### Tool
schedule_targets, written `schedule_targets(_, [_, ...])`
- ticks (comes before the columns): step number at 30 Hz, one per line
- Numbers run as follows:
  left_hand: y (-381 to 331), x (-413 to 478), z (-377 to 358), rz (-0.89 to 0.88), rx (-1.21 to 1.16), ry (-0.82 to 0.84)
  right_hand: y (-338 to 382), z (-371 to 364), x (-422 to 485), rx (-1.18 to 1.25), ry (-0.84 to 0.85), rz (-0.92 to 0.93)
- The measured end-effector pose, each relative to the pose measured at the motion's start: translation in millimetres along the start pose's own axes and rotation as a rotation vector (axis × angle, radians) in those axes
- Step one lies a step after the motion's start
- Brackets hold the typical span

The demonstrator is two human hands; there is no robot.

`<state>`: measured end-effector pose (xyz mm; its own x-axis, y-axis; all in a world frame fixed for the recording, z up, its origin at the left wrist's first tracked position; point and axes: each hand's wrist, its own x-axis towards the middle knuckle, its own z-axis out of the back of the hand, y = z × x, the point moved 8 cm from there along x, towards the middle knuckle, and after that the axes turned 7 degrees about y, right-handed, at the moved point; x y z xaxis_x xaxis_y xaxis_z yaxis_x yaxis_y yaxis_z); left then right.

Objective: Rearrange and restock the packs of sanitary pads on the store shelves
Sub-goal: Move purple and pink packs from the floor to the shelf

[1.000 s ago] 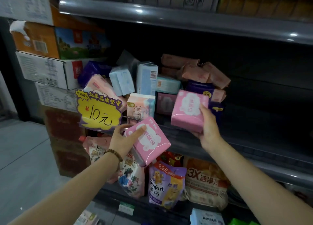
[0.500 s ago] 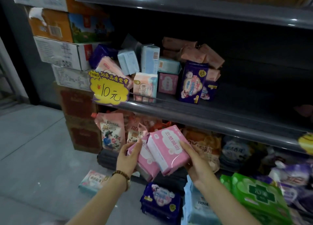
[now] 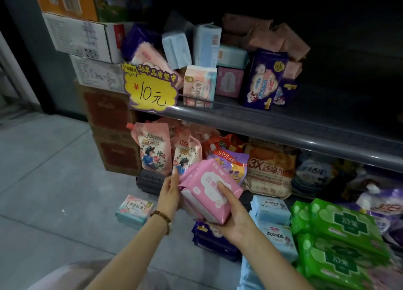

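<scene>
Two pink pad packs (image 3: 207, 189) are stacked together low in front of the bottom shelf. My right hand (image 3: 233, 220) grips the front pack from below, thumb across its face. My left hand (image 3: 169, 193) holds the stack's left side, where the rear pack is mostly hidden. On the upper shelf (image 3: 250, 120) lies a jumble of pad packs: a purple pack (image 3: 262, 80) standing upright, light blue packs (image 3: 189, 45), dull pink packs (image 3: 263, 35) and a peach pack (image 3: 199, 85).
A yellow price sign (image 3: 150, 86) hangs on the shelf rail. Detergent pouches (image 3: 152, 149) fill the lower shelf. Green packs (image 3: 340, 235), blue packs (image 3: 272, 220) and dark purple packs (image 3: 211, 239) pile on the floor, with one teal pack (image 3: 135, 209) lying alone. Cartons (image 3: 87, 36) stack at left.
Both hands came down from the upper shelf with the pink packs and brought them together into one stack. My view dropped toward the floor.
</scene>
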<state>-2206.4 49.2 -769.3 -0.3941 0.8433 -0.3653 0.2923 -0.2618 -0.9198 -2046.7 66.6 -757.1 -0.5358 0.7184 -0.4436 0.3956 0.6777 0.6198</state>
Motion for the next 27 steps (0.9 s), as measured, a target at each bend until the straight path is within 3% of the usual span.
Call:
schedule_targets(3, [11.0,11.9,4.6,0.17,-0.053,0.144,-13.8,5.9,19.1,-0.052,-0.045,-0.039])
schedule_targets(7, [11.2,38.1,32.6,0.239,0.472,0.262,-34.6,15.6,48.5,-0.051,-0.062,-0.101])
schedule_targets(11, [23.1,59.3,40.8,0.414,0.714,0.522,-62.1,20.0,94.8,-0.083,-0.069,-0.114])
schedule_targets(15, [51.5,95.2,39.1,0.439,0.647,0.644,-93.0,33.7,148.8,-0.115,-0.115,-0.123])
schedule_targets(21, [137.8,146.7,66.3,0.515,0.426,0.561,-153.3,82.2,215.0,-0.165,-0.188,-0.25])
schedule_targets(27, [223.1,179.8,89.6,0.652,0.44,0.53,-194.8,132.8,262.1,-0.272,-0.259,-0.368])
